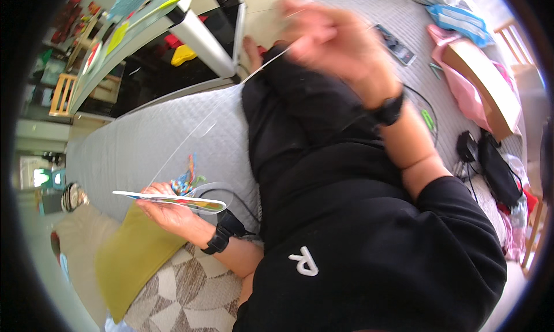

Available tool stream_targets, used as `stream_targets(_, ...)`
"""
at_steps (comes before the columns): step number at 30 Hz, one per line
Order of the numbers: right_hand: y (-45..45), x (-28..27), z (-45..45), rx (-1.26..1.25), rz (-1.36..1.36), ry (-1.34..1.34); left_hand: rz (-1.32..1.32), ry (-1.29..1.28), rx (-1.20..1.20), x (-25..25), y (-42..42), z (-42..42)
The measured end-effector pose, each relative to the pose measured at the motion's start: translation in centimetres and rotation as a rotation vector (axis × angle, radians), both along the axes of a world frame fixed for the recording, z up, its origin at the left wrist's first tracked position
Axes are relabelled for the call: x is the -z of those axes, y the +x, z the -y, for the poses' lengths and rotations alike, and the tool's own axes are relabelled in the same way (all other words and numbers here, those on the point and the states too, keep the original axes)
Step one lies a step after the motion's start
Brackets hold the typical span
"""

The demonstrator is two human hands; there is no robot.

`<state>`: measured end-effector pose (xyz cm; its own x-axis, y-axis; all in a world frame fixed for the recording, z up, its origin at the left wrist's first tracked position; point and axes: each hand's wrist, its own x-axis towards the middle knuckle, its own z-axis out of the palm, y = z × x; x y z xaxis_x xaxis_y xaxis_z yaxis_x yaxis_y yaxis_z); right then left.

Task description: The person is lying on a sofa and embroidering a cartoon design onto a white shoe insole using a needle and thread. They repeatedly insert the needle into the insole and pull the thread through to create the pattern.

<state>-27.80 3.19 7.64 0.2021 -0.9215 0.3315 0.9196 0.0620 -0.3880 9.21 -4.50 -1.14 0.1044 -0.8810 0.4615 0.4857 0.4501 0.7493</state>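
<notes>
My left hand [166, 208] grips a thin flat panel [179, 200] with a white rim and a coloured face, seen nearly edge-on. From behind the panel a thin white thread [186, 137] runs taut up and right to my right hand [324, 42]. That hand is raised over my legs and blurred by motion; its fingers look closed on the thread, though their exact grip is unclear. A bundle of multicoloured threads [184, 182] lies on the grey quilted cover just beyond my left hand. Each wrist wears a black strap.
Left of my legs stands a glass-topped table [207, 42] with a silver leg. A phone [396, 45], a green object [427, 120], a cardboard piece [484, 85] on pink cloth and a black pouch [497, 171] lie at the right. An olive cushion [134, 258] sits lower left.
</notes>
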Motion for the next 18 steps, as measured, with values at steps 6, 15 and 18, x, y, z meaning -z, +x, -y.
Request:
stream_targets(6, -11.6, 2.3, -3.6, 1.704, -1.037, 0.221, -0.756, 0.102, 0.162, 5.4, 12.8, 3.3)
stream_targets(15, 10.7, 1.9, 0.3, 0.983, -1.373, -0.352, -0.8, 0.518, 1.122, -0.2, -4.4, -1.6)
stream_targets(18, 14.6, 1.6, 0.1, 0.785, -1.277, -0.541, -0.691, 0.512, 1.239, 1.2, -5.7, -2.1)
